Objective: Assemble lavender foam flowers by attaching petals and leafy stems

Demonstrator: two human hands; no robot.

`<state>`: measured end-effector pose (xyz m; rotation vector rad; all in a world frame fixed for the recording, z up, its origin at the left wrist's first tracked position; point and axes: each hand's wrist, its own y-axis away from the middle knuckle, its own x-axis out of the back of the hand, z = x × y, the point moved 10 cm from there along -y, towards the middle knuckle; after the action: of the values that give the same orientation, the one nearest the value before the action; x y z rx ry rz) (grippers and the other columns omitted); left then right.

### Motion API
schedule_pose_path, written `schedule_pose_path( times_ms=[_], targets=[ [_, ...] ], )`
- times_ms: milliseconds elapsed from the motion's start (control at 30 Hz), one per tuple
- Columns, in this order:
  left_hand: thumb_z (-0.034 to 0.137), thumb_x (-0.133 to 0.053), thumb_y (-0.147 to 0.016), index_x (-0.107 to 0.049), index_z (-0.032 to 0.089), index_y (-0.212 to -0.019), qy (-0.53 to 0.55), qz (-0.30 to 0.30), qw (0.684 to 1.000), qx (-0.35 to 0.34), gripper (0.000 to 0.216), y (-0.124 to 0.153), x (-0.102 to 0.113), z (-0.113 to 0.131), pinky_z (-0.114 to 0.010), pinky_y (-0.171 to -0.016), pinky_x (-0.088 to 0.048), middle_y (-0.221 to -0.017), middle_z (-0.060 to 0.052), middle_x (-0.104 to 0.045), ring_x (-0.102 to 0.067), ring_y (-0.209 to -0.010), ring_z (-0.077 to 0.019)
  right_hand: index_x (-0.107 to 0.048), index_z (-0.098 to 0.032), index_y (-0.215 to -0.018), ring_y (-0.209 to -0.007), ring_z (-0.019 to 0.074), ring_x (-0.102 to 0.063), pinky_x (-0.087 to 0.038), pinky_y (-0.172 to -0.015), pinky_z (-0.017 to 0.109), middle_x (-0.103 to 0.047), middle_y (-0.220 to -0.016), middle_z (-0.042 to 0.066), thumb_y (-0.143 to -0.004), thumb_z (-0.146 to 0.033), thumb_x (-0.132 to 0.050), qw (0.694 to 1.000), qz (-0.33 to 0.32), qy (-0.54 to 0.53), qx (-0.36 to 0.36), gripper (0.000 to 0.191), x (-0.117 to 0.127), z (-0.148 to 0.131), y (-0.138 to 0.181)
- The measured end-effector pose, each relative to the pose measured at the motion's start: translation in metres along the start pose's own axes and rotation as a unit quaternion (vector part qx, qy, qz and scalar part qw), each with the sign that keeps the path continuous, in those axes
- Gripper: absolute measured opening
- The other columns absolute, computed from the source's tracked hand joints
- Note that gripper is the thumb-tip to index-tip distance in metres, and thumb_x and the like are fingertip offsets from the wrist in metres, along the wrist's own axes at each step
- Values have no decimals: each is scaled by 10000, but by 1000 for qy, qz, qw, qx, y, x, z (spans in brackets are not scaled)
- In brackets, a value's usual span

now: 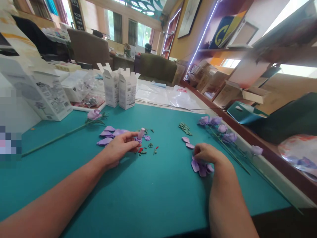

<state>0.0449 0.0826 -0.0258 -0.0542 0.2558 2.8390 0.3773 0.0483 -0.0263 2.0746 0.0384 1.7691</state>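
Observation:
My left hand [121, 146] rests on the teal mat [158, 185] with its fingers pinched on a small purple flower core [140, 135] that stands upright. Loose purple petals [109, 135] lie just behind that hand. Small green and red parts [148, 147] are scattered right of it. My right hand [207, 153] lies curled over a pile of purple petals [201, 168], fingertips closed near two pink petals [188, 142]. What its fingers hold is hidden.
Finished purple flowers on green stems [223, 132] lie at the right edge, one more flower [94, 115] at the left. Green stem pieces [185, 128], two open white cartons [120, 87], a large white box [42, 92] and plastic bags [173, 94] sit behind.

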Motion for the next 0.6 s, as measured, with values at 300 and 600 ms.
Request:
schedule_pose_path(
  times_ms=[300, 600],
  targets=[
    [307, -750, -603, -632, 151, -1050, 4, -5, 1000, -7, 488, -2, 0, -1, -270, -741, -522, -843, -32, -690, -657, -789, -152, -677, -222, -723, -742, 168, -617, -392, -566, 232, -688, -800, 23, -602, -139, -607, 1000, -12, -4, 18, 162, -5, -8, -2],
    [305, -744, -621, -627, 157, -1089, -1, -5, 1000, -6, 505, -2, 1, -4, -279, -743, -523, -845, -40, -696, -661, -779, -158, -662, -219, -714, -726, 182, -607, -392, -557, 247, -674, -760, 19, -604, -212, -662, 999, -13, -22, 33, 111, -6, -14, 0]
  ],
)
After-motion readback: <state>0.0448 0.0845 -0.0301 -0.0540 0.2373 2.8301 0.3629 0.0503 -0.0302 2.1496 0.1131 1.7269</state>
